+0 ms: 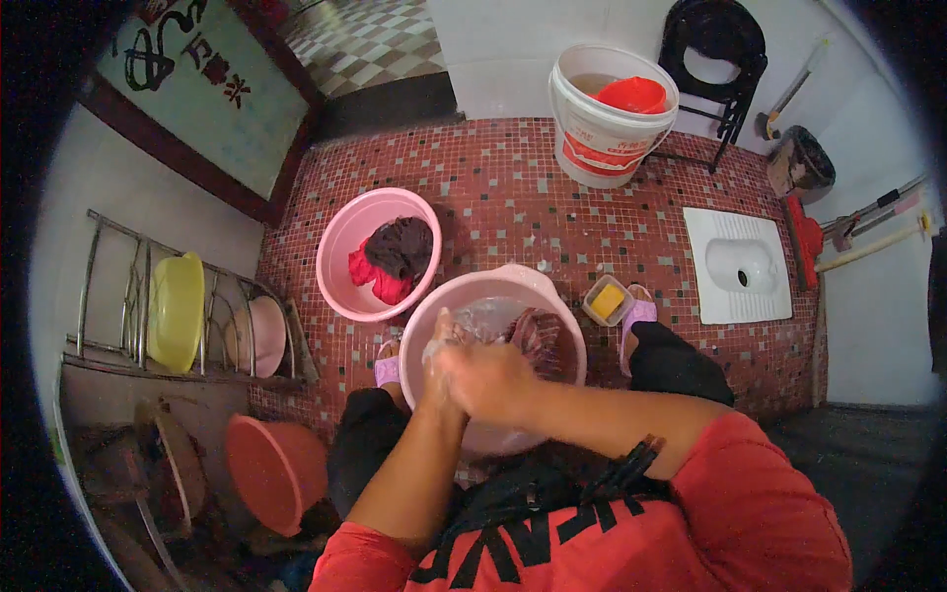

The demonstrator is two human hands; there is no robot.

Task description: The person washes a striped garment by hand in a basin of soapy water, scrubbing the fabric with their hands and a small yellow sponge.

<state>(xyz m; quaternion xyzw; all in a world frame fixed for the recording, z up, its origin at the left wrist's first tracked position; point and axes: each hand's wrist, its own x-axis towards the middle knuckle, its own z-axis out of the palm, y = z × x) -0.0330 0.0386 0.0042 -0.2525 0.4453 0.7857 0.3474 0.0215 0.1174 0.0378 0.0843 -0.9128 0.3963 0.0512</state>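
Note:
Over a large pink basin [574, 357] of cloudy water, my two hands are pressed together. My left hand [441, 353] looks wet and sudsy, its fingers mostly covered. Across it lies my right hand [493, 380], curled and a little blurred. Whatever is between them, if anything, is hidden. A dark reddish striped cloth [538, 337] lies in the water just beyond my right hand. To the basin's far left, a second pink basin [330, 261] holds dark and red clothes [402, 249]. A yellow bar of soap [607, 301] sits in a small clear box right of the large basin.
A white bucket [604, 158] with a red scoop [631, 96] stands at the far wall beside a black folding chair [712, 49]. A squat toilet [740, 266] is at right, near a bin and brushes. Left, a metal rack [133, 296] holds basins; an orange basin [276, 474] leans below.

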